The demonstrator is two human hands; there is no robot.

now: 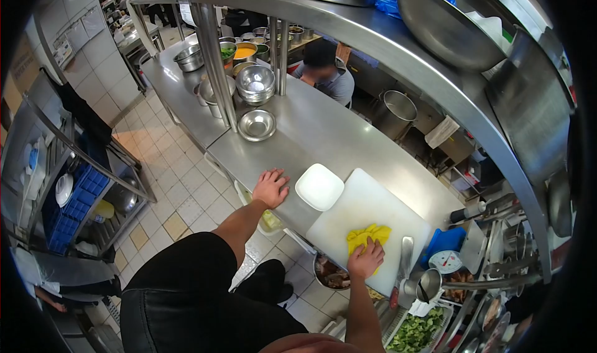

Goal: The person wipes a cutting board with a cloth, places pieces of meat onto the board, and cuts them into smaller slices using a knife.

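Note:
My left hand lies flat on the steel counter, fingers spread and holding nothing. Just right of it is a white square dish, whose corner overlaps a white cutting board. On that board, my right hand has its fingers on a crumpled yellow cloth, gripping its near part. To the right of this hand, a broad metal blade with a reddish handle lies along the board's edge.
Stacked steel bowls and a single bowl stand farther along the counter. A steel shelf runs overhead. Chopped greens fill a basket at lower right, near a small metal pot. Another person is across the counter.

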